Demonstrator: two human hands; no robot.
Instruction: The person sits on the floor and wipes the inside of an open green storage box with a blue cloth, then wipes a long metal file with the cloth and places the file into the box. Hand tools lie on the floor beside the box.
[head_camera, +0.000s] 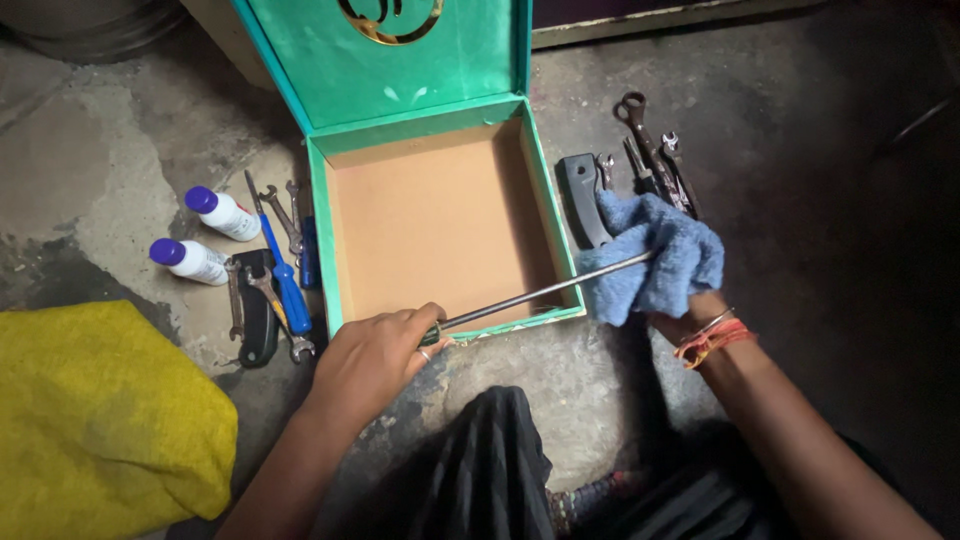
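At frame centre, we are gripping a long screwdriver (540, 293) by its handle in our closed left hand (375, 355), while our right hand (665, 275) is wrapping a blue cloth (655, 255) around its tip. The teal box (440, 215) is sitting empty; tools are lying outside it.

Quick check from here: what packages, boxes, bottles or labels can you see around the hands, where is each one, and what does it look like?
Open box: floor centre, square, teal walls, tan inside, lid up with a gold emblem.
Upper bottle: left of the box, lying down, white with purple cap.
Lower bottle: just below it, same kind.
Yellow bag: lower left, bulky cloth.
No screens or signs.
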